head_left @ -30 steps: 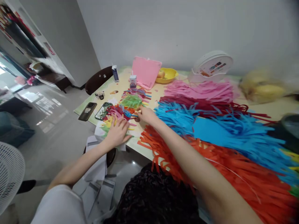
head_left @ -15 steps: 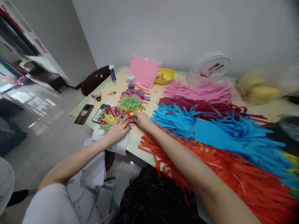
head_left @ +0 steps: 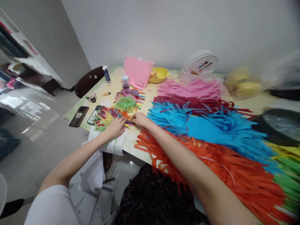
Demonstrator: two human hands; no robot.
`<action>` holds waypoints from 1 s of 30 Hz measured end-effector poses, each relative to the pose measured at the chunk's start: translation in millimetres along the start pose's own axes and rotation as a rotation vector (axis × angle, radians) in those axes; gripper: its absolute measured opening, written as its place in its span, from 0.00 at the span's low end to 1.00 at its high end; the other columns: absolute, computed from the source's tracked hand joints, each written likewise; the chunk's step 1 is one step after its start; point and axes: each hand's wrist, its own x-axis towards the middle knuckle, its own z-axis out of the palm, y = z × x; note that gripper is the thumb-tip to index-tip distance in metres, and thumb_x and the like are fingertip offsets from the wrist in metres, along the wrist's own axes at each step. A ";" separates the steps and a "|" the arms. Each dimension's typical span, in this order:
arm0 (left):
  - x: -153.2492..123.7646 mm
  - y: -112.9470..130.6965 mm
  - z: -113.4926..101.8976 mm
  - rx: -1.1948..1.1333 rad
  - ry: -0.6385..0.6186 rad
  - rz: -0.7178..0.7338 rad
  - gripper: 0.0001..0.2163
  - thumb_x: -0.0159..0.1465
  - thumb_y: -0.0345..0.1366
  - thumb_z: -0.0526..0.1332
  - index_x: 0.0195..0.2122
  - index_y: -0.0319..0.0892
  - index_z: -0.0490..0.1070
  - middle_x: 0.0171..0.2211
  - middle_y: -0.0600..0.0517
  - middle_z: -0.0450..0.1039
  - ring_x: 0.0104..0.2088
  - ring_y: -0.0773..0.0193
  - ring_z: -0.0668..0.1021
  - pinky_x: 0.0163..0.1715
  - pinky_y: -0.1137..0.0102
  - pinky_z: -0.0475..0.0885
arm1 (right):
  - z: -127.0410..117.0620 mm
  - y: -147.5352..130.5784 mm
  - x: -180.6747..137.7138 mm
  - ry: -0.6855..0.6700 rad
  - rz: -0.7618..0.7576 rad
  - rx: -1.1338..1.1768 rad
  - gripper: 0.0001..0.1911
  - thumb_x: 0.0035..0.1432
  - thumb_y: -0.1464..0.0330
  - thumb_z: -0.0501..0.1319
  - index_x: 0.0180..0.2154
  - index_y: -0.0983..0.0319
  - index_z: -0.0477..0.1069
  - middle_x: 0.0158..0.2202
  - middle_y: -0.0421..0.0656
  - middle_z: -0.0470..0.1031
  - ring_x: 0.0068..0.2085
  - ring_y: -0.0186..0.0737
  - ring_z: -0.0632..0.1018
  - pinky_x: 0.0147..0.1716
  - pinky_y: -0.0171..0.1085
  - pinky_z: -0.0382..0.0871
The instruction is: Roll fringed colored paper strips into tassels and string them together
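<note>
Basically, the table [head_left: 130,141] takes up most of the reach space, & its rt side is loaded w/ big heaps of cut strips: red-orange heap [head_left: 222,170] nearest the person, blue heap [head_left: 206,128] beyond it, then dark-red strips [head_left: 182,102] and pink strips [head_left: 187,89] toward the wall. The R forearm passes over the red-orange heap. Well apart from the heaps, on the left part, there's a smaller mixed bunch [head_left: 106,118], yellow/green/red/orange/blue, w/ a second mixed pile [head_left: 126,102] just beyond it. White paper [head_left: 93,137] hangs over the near edge.

Key relation: the mixed bunch lies approx. crosswise, L to R, its rt ends between the two hands & just left of the R fingertips; its other end reaches toward the patterned phone [head_left: 94,115]. Both hands are at it, so neither is clearly nearer; L hand [head_left: 116,127] comes from the near side, R hand [head_left: 138,120] from the rt.

L fingers lie nearly flat on the strips, only slightly apart. R thumb & fingertips are drawn together, apparently pinching a few strip ends; which ones, can't tell, too small.
</note>
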 end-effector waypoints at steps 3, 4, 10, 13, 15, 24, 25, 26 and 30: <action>9.5 -4.9 0.1 -0.020 0.006 -0.011 0.19 0.67 0.32 0.53 0.57 0.33 0.68 0.52 0.38 0.73 0.50 0.49 0.73 0.52 0.56 0.68 | -4.5 2.0 -3.8 -0.074 0.080 0.006 0.16 0.66 0.61 0.61 0.50 0.64 0.72 0.49 0.46 0.75 0.46 0.42 0.78 0.45 0.45 0.76; 12.2 -6.7 0.2 -0.029 0.009 -0.013 0.18 0.68 0.34 0.53 0.55 0.33 0.70 0.50 0.38 0.75 0.48 0.50 0.73 0.51 0.57 0.69 | -5.3 2.6 -5.5 -0.088 0.095 0.010 0.16 0.66 0.61 0.61 0.51 0.64 0.71 0.50 0.46 0.75 0.46 0.42 0.78 0.45 0.45 0.76; 17.4 -13.9 -0.7 -0.133 0.017 -0.007 0.17 0.69 0.43 0.55 0.52 0.37 0.72 0.48 0.40 0.75 0.49 0.52 0.74 0.52 0.57 0.68 | -1.2 2.9 -15.9 -0.090 0.086 0.041 0.16 0.66 0.60 0.60 0.49 0.64 0.72 0.48 0.45 0.75 0.45 0.42 0.78 0.44 0.45 0.76; 14.5 -14.2 -3.0 -0.210 0.020 -0.016 0.17 0.69 0.42 0.56 0.54 0.38 0.71 0.51 0.39 0.74 0.53 0.51 0.73 0.56 0.55 0.66 | 4.3 -3.1 -19.7 0.000 0.041 0.050 0.15 0.63 0.63 0.63 0.49 0.65 0.72 0.47 0.47 0.77 0.45 0.42 0.78 0.45 0.44 0.74; 12.1 -14.6 -4.5 -0.270 0.015 -0.031 0.18 0.67 0.42 0.59 0.55 0.39 0.71 0.52 0.40 0.73 0.55 0.49 0.72 0.57 0.53 0.65 | 7.7 -8.6 -22.4 0.099 0.023 0.058 0.16 0.62 0.67 0.63 0.51 0.64 0.71 0.46 0.49 0.78 0.47 0.44 0.78 0.47 0.41 0.71; 11.5 -32.6 -9.8 -0.601 -0.110 -0.162 0.28 0.59 0.48 0.65 0.57 0.39 0.71 0.58 0.41 0.71 0.60 0.48 0.71 0.63 0.56 0.62 | 13.6 -14.6 -31.8 0.173 -0.055 0.241 0.04 0.54 0.68 0.65 0.32 0.62 0.78 0.30 0.42 0.78 0.35 0.38 0.76 0.37 0.34 0.65; 12.2 -34.8 -11.2 -0.639 -0.124 -0.185 0.28 0.59 0.50 0.64 0.57 0.39 0.71 0.58 0.41 0.72 0.59 0.48 0.72 0.62 0.57 0.62 | 14.7 -14.4 -31.2 0.166 -0.057 0.280 0.05 0.54 0.67 0.66 0.32 0.61 0.79 0.28 0.40 0.77 0.33 0.37 0.75 0.35 0.33 0.64; 12.8 -36.4 -12.5 -0.674 -0.134 -0.207 0.28 0.60 0.51 0.62 0.57 0.39 0.70 0.59 0.41 0.71 0.59 0.49 0.72 0.62 0.57 0.63 | 16.1 -14.7 -30.4 0.158 -0.059 0.320 0.06 0.53 0.66 0.66 0.33 0.62 0.79 0.26 0.38 0.75 0.31 0.35 0.74 0.33 0.32 0.64; 13.6 -39.4 -14.7 -0.797 -0.141 -0.280 0.29 0.62 0.55 0.58 0.57 0.39 0.71 0.59 0.42 0.71 0.60 0.49 0.72 0.62 0.59 0.63 | 22.2 -20.3 -26.0 0.130 -0.063 0.478 0.13 0.54 0.64 0.64 0.40 0.64 0.79 0.18 0.33 0.65 0.21 0.30 0.66 0.24 0.31 0.60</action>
